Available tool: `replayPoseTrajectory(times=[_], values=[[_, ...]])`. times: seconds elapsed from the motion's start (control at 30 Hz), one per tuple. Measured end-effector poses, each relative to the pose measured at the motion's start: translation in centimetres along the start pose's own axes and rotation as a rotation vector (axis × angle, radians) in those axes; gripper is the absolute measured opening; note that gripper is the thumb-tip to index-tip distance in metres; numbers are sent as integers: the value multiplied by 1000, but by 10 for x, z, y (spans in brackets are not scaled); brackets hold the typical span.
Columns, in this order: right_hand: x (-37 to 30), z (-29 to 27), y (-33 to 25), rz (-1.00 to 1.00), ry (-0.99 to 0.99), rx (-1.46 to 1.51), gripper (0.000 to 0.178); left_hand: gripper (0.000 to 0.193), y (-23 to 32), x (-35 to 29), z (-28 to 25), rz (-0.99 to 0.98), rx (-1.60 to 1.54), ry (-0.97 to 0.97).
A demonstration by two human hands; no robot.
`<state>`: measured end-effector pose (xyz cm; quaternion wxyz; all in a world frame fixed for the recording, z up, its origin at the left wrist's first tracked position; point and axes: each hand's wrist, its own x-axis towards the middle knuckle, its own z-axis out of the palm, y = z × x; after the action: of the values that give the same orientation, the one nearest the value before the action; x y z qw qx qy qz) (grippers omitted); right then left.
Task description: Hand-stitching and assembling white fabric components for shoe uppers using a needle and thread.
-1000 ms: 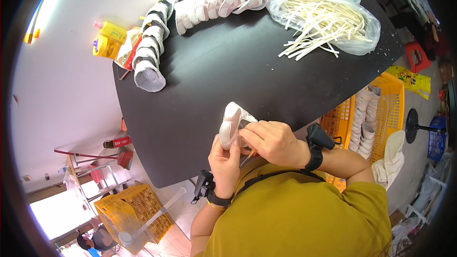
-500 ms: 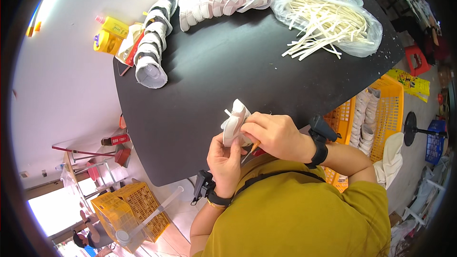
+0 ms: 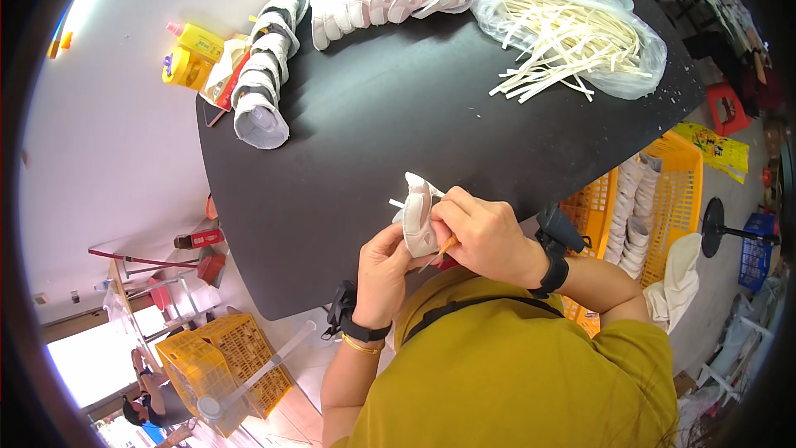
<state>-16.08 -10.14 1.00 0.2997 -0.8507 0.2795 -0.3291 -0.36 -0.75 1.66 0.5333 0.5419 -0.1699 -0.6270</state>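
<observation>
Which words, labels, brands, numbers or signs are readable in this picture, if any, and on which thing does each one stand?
None is clear enough to quote.
Yellow bag at the right: print, too small and blurred.
Yellow bottle with the pink cap: markings too small to read.
Red box at the left: pale marks, too blurred.
Small shoe in the left hand: no readable text visible.

Pale shoe upper (image 3: 419, 226) in left grip (image 3: 381, 276)
</observation>
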Motion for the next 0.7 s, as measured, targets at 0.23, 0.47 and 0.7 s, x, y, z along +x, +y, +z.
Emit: replayPoseTrajectory(times=[0.23, 0.47, 0.7], values=[[-7, -7, -10, 52, -48, -50, 15, 24, -3, 4, 2, 15, 139, -56], [-22, -6, -11, 150, -49, 118, 17, 19, -25, -2, 5, 49, 187, -43], [-21, -5, -15, 141, 3, 155, 16, 23, -21, -6, 14, 755, 953, 215]])
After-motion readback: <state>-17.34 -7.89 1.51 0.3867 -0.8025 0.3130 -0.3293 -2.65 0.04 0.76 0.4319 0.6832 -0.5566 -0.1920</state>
